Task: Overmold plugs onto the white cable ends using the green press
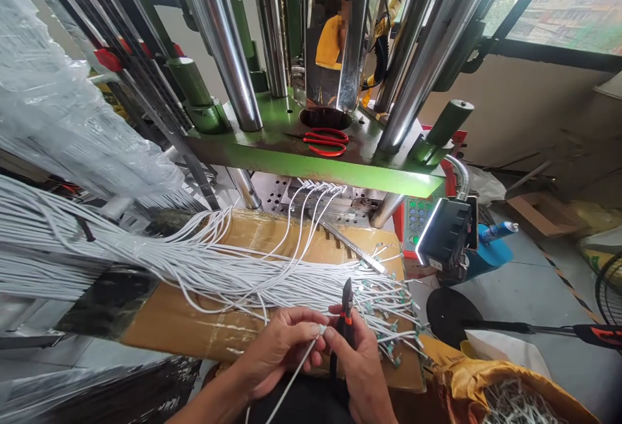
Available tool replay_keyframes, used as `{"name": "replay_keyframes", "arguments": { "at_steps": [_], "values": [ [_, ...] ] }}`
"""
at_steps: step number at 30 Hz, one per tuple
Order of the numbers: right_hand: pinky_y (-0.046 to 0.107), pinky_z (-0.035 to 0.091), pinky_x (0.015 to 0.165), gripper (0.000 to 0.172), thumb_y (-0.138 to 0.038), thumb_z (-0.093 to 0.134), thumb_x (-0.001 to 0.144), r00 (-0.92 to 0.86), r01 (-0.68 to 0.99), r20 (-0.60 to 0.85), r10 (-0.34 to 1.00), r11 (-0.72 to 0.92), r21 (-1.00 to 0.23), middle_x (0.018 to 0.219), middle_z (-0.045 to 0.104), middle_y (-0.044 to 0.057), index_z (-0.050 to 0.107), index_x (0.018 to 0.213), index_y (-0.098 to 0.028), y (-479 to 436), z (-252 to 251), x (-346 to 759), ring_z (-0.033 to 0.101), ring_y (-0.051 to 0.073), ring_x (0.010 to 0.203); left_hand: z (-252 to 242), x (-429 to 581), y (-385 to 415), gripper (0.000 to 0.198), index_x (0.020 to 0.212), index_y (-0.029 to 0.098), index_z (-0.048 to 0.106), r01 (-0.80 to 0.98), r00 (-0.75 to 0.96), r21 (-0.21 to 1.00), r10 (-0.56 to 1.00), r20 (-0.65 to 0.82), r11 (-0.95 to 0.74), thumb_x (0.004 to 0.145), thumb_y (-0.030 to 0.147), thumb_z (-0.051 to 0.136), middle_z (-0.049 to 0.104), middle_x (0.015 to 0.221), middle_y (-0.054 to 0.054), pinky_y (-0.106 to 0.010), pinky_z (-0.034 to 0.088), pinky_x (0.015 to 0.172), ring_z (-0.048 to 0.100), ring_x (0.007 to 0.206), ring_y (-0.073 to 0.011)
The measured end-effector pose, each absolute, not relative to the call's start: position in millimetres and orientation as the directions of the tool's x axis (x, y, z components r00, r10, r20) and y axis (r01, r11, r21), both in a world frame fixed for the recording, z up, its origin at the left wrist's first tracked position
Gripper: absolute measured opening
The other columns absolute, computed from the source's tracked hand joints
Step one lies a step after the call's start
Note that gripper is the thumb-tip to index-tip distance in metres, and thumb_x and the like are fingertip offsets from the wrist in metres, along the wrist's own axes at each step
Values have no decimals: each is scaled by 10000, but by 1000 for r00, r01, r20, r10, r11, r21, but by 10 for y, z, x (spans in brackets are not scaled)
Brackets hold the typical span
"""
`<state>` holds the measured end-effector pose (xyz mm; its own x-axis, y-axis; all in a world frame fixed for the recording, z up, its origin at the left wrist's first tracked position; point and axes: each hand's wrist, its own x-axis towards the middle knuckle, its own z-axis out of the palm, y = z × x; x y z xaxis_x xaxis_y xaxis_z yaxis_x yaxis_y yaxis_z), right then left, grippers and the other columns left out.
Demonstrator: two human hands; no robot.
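Near the bottom centre, my left hand point(286, 344) pinches the end of a white cable point(297, 372), which hangs down toward my lap. My right hand point(357, 353) meets it there, thumb and finger at the cable's small pale end piece point(322, 330). Black and orange cutting pliers point(346, 304) also sit in my right hand, jaws pointing up. Just beyond my hands lies a thick bundle of white cables point(291, 279), many with greenish tips at the right end. Several cables run up into the metal fixture point(315, 192) under the green press plate.
Red-handled scissors point(326, 142) rest on the green press plate point(282, 157) between steel columns. The cables lie over taped cardboard point(194, 330). A black lamp point(444, 236) stands right of the press; an orange sack point(466, 388) of white scraps is at lower right.
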<state>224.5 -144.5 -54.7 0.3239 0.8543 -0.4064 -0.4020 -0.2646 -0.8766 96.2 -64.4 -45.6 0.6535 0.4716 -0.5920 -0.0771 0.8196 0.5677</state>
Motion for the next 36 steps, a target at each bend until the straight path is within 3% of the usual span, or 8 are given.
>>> {"name": "replay_keyframes", "arguments": {
  "at_steps": [8, 18, 26, 30, 33, 36],
  "values": [
    [247, 476, 663, 406, -384, 732, 749, 281, -635, -472, 836, -206, -744, 820, 625, -10, 576, 1077, -201, -1509, -604, 2214, 584, 120, 681, -406, 1013, -670, 317, 952, 53, 706, -32, 663, 517, 405, -630, 855, 667, 180, 763, 663, 684, -89, -172, 473, 489, 618, 558, -122],
    [262, 495, 611, 415, -357, 740, 744, 319, -628, -422, 848, -144, -764, 822, 602, -20, 554, 1083, -210, -1545, -695, 2185, 581, 123, 631, -428, 1118, -755, 215, 747, 107, 682, -3, 567, 611, 504, -651, 792, 611, 251, 765, 596, 535, -20, -170, 415, 409, 544, 433, -100],
    [261, 502, 676, 489, -330, 753, 730, 293, -771, -522, 801, -124, -624, 845, 656, -2, 527, 1145, -206, -1583, -636, 2183, 617, 139, 712, -334, 1095, -738, 364, 981, 78, 714, 143, 604, 664, 467, -645, 734, 699, 306, 749, 685, 705, -100, -198, 479, 515, 652, 598, -159],
    [265, 499, 605, 568, -354, 761, 714, 253, -821, -555, 792, -128, -557, 833, 653, -2, 499, 1201, -219, -1579, -632, 2196, 617, 148, 674, -324, 1142, -719, 394, 975, 91, 720, 165, 606, 712, 499, -619, 683, 684, 350, 776, 701, 730, -110, -232, 503, 521, 663, 622, -188],
    [233, 470, 552, 522, -393, 767, 695, 348, -751, -533, 771, -112, -651, 847, 647, -5, 553, 1137, -219, -1567, -684, 2199, 584, 123, 624, -327, 1231, -694, 364, 949, 113, 735, 113, 558, 811, 639, -530, 574, 705, 382, 761, 711, 724, -93, -249, 506, 528, 647, 587, -182],
    [237, 491, 637, 435, -366, 805, 644, 527, -556, -419, 739, -72, -828, 816, 646, -11, 613, 999, -205, -1554, -739, 2184, 588, 137, 691, -337, 1308, -672, 311, 895, 139, 756, 101, 462, 879, 760, -457, 467, 686, 368, 780, 735, 760, -84, -265, 531, 611, 668, 663, -207]
  ]
}}
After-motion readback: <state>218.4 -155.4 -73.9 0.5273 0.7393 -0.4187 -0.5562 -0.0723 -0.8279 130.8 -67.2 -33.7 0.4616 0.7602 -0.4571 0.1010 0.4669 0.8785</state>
